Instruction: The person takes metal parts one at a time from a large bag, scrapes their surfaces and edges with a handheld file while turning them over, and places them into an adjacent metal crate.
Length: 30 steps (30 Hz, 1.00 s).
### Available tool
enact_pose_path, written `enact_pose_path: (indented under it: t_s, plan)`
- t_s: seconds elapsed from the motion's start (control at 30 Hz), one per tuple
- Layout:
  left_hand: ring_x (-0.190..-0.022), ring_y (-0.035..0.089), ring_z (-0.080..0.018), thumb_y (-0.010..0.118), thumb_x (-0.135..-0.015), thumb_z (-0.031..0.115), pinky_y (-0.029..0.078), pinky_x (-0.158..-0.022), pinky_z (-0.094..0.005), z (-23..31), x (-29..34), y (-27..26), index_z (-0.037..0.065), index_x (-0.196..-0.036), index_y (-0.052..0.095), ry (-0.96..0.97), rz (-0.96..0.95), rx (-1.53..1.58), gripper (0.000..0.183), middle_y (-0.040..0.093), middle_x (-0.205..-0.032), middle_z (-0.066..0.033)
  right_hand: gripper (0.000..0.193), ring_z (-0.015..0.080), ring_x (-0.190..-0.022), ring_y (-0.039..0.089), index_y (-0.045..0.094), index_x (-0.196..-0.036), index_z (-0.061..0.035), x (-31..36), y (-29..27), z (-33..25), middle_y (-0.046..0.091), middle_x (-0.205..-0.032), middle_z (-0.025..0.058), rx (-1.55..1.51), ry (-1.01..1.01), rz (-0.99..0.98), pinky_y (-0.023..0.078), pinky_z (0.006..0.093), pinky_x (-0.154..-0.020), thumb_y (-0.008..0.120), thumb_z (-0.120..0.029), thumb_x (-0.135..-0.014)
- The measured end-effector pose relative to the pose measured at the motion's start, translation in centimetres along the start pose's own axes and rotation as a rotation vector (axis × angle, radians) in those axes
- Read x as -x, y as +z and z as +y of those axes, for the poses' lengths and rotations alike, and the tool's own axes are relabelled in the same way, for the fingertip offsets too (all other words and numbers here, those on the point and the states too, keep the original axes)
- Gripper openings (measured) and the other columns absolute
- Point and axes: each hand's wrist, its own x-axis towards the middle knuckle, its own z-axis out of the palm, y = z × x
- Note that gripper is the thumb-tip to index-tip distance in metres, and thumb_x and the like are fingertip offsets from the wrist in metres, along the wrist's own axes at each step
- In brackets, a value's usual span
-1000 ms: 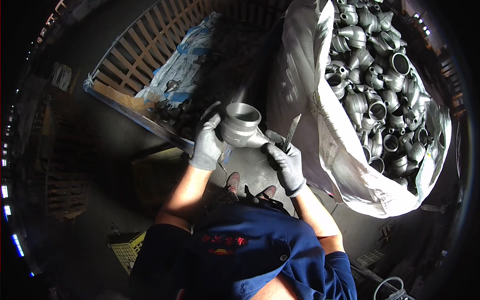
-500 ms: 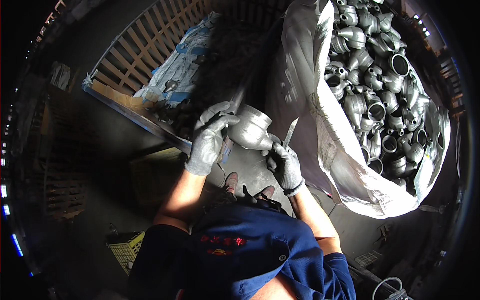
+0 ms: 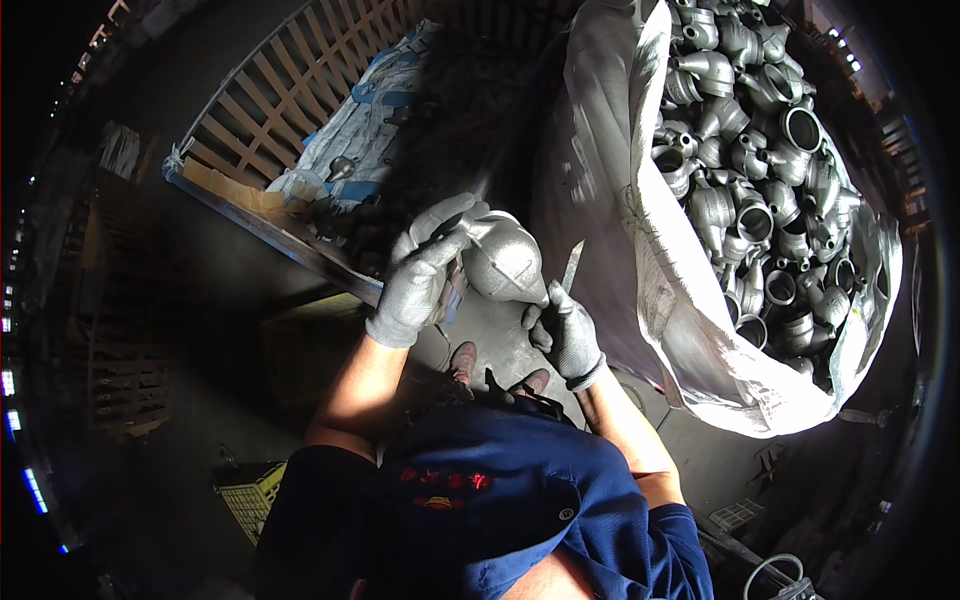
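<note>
In a grey work glove, my left hand (image 3: 415,268) is closed around one end of a rounded, silver-grey metal casting (image 3: 505,262). The casting's bulging side with a thin raised seam faces up, and its narrow spout points toward my right. My right hand (image 3: 568,338), gloved too, is closed on a flat, narrow metal file (image 3: 573,266), which sticks up past the thumb. The right fingertips are close to the spout; whether they touch it I cannot tell. The casting's open end is out of sight.
To the right stands a large white woven sack (image 3: 640,250) heaped with similar castings (image 3: 755,220). Ahead left is a slatted crate (image 3: 265,110) with a blue-and-white sheet (image 3: 355,130) and a few castings inside. A yellow plastic basket (image 3: 250,500) sits at the lower left.
The casting has been turned in my left hand, so its open collar has swung out of view and its seamed bulge shows. My right hand and the file have shifted slightly.
</note>
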Motion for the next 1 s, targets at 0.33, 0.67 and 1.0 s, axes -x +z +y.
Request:
enact_pose_path:
  t_s: [0.33,0.67,1.0]
  plan:
    - [-0.101,0.06,-0.0173,0.054,-0.09,0.001,0.048,-0.092,-0.0313,-0.4,-0.2,-0.9,0.001,-0.128,0.051,-0.044,0.053,-0.076,0.038,0.059,-0.118,-0.0141,0.064,0.0068,-0.04,0.039,0.062,-0.089,-0.0018,-0.3,-0.6,0.0,0.055,-0.059,0.0047,0.089,0.076,-0.044,0.029,0.0209,-0.038,0.038,-0.06,-0.094]
    - [-0.084,0.059,-0.0107,0.06,-0.088,0.004,0.049,-0.083,-0.0264,-1.1,-0.7,-3.9,0.001,-0.121,0.057,0.041,0.221,-0.297,0.033,0.063,-0.091,-0.004,0.065,0.007,-0.041,0.037,0.062,-0.099,-0.0006,0.2,1.7,-0.9,0.058,-0.062,0.0048,0.163,0.082,0.042,0.03,0.02,-0.041,0.037,-0.06,-0.094]
    - [-0.07,0.057,-0.0108,0.064,-0.083,0.002,0.048,-0.072,-0.0246,0.0,-2.9,-5.8,-0.002,-0.109,0.062,0.14,0.332,-0.387,0.026,0.062,-0.081,-0.0034,0.05,0.0057,-0.052,0.048,0.055,-0.12,0.0036,-0.1,1.7,-2.4,0.065,-0.079,0.0059,0.298,0.055,-0.067,0.038,0.0194,-0.048,0.048,-0.04,-0.096]
